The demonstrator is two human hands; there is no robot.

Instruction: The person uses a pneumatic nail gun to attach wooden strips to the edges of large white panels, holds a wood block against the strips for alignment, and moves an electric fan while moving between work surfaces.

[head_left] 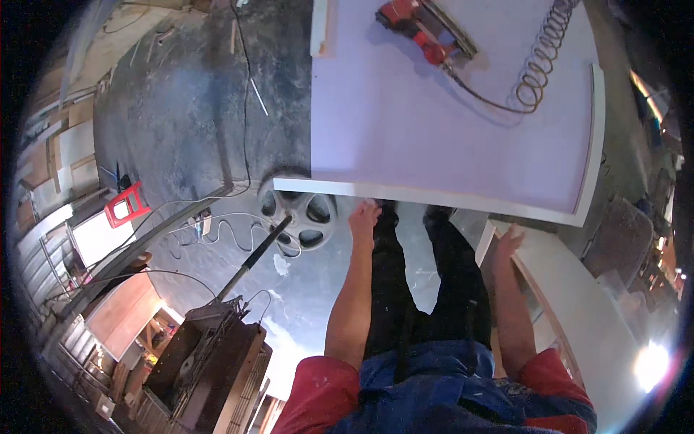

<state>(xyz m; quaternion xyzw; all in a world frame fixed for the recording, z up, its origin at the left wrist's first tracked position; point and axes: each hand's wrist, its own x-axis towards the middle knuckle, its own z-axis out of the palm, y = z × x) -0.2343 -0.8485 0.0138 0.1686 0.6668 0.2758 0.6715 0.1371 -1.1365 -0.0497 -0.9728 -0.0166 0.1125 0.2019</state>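
Observation:
A large white panel (405,130) lies flat ahead of me. A narrow white strip (426,198) runs along its near edge and sticks out past its left corner. My left hand (365,216) is just below this strip, its fingers curled in; what they hold, if anything, is too small to make out. To the right, my right hand (510,243) has its fingers spread and is empty. It is beside the top of a white board-like piece (578,289) with an open frame side. A red nail gun (426,32) lies on the panel's far part.
A coiled air hose (536,72) runs from the nail gun. At left are a grey spoked wheel base (298,217) with a black pole (253,260), a dark brown box-like cabinet (210,362), a red stool (126,205) and loose cables on the floor.

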